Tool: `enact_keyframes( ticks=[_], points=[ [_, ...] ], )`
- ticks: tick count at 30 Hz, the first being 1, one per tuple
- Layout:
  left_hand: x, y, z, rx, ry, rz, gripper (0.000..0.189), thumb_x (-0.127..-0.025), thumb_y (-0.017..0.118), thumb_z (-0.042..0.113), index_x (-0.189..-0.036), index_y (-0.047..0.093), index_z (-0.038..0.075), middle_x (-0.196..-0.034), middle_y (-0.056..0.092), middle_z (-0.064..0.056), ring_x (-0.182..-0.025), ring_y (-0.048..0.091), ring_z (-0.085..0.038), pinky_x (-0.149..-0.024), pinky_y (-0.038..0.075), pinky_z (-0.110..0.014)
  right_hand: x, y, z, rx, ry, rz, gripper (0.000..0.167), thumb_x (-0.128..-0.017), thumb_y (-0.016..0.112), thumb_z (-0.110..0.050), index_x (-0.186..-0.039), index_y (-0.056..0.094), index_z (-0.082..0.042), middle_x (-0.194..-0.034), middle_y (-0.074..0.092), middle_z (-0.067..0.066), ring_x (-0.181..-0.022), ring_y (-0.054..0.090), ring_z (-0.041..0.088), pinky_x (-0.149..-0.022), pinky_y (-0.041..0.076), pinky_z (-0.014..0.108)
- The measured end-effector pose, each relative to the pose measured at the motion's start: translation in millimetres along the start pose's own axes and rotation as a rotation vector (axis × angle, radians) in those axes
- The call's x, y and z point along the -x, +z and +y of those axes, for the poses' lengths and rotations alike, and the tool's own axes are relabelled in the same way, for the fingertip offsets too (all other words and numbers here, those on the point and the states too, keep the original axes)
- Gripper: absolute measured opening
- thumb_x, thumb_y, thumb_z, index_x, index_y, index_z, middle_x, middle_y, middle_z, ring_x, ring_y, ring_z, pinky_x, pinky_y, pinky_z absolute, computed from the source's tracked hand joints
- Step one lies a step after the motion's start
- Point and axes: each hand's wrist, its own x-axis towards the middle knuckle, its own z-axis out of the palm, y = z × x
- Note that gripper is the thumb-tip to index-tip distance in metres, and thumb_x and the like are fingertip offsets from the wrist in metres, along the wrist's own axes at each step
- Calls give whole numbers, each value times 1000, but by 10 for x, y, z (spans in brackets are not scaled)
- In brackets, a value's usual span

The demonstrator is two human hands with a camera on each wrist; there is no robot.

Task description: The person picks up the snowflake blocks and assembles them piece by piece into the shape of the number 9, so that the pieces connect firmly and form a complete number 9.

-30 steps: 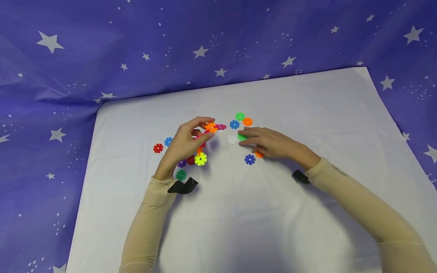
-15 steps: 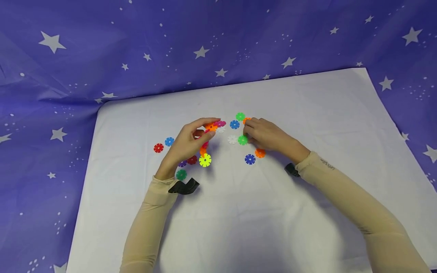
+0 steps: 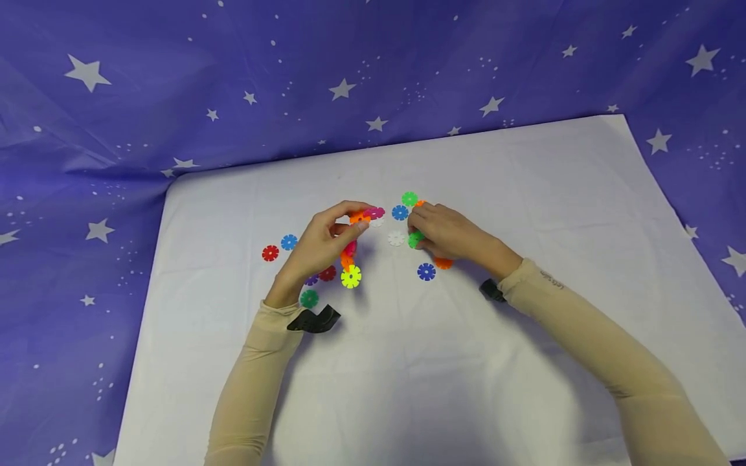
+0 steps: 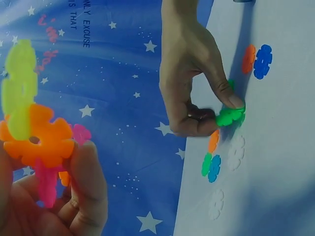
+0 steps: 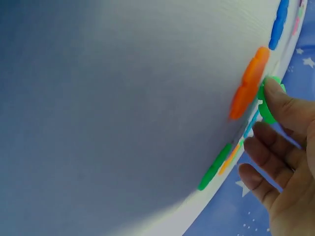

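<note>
Near the middle of the table in the head view, my left hand holds up a chain of linked plastic snowflake discs between thumb and fingers. An orange disc, a magenta disc and a yellow disc belong to the chain, the yellow one hanging lowest in the head view. Farther right, my right hand pinches a green snowflake disc between thumb and index finger, low over the cloth. The right wrist view has this green disc at the thumb tip, with the other fingers loosely bent.
Loose discs lie on the white cloth: a red, a blue and a dark green one left; a white, a light blue and a dark blue one near the right hand. A starry curtain stands behind.
My right hand has shifted slightly left, and its fingers have gone from outstretched to pinching the green disc. The left hand stays nearly still; the yellow end of its chain has swung slightly right.
</note>
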Motion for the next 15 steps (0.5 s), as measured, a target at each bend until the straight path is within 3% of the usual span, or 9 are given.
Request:
enact_keyframes(
  ticks=[2,5,9,11,13,15],
  points=[
    [-5,3,-7,-8,12,3,32,-101,56,22,-132,59,14,-132,57,-5,-73,65,-23,-64,51,-22,19,-18,0,-39,39,-4,17,-90,70,-13,-102,60,-10,-93,64,3,-80,56,20,-80,49,36],
    [-14,8,-13,-19,36,8,32,-104,49,22,-132,59,12,-132,58,-6,-82,59,-19,-77,49,-24,72,-60,1,-118,99,18,13,-94,65,-14,-104,58,-10,-84,65,2,-66,53,17,-70,48,33],
    [-27,17,-12,-16,70,2,34,-106,42,23,-132,60,8,-134,59,-8,-116,52,-18,-108,40,-36,142,-123,-14,-305,142,138,20,-96,62,-11,-115,56,-10,-77,61,3,-62,51,15,-63,44,30],
    [-32,21,-14,-1,81,-8,35,-107,40,22,-131,59,7,-134,59,-9,-119,52,-21,-110,39,-41,148,-144,-44,-441,134,228,23,-96,62,-10,-119,57,-9,-76,62,7,-62,53,16,-63,45,28],
    [-32,23,-20,4,80,-16,35,-107,40,22,-131,59,6,-135,58,-9,-122,51,-18,-109,39,-39,137,-162,-98,-599,113,311,24,-95,62,-7,-119,59,-7,-75,63,10,-61,56,20,-61,48,27],
    [-25,27,-28,12,69,-28,33,-106,43,22,-131,59,8,-129,59,-9,-98,58,-16,-91,48,-31,114,-177,-164,-753,83,375,23,-95,63,-5,-118,60,-4,-77,64,13,-61,57,24,-58,50,28]
  ],
)
